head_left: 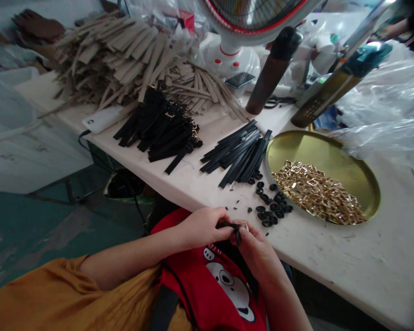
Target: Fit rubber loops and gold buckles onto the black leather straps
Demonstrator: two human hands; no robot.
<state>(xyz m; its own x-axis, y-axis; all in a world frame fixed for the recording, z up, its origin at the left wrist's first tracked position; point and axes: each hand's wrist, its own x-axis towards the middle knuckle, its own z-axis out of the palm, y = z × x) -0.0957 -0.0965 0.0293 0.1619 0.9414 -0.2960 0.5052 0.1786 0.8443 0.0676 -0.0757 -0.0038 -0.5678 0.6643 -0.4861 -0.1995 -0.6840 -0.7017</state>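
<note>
My left hand (207, 226) pinches a black strap (226, 225) at the table's front edge. Close against it, my right hand (253, 246) is closed on the same strap's other end, where a small gold buckle (244, 225) shows between thumb and fingers. Part of the strap hangs below the fingers. Just beyond my hands lie several small black loops (272, 209). Loose black strips (239, 154) are fanned out behind them. To the right, a round gold tray (365, 177) holds a heap of gold buckles (317, 191).
Black straps with buckles (162, 124) lie piled at the left, before a big stack of beige strips (113, 55). A white fan (231, 57), a phone (239, 80), a dark bottle (274, 71) and plastic bags (386, 105) stand at the back. A bin (124, 184) sits below the edge.
</note>
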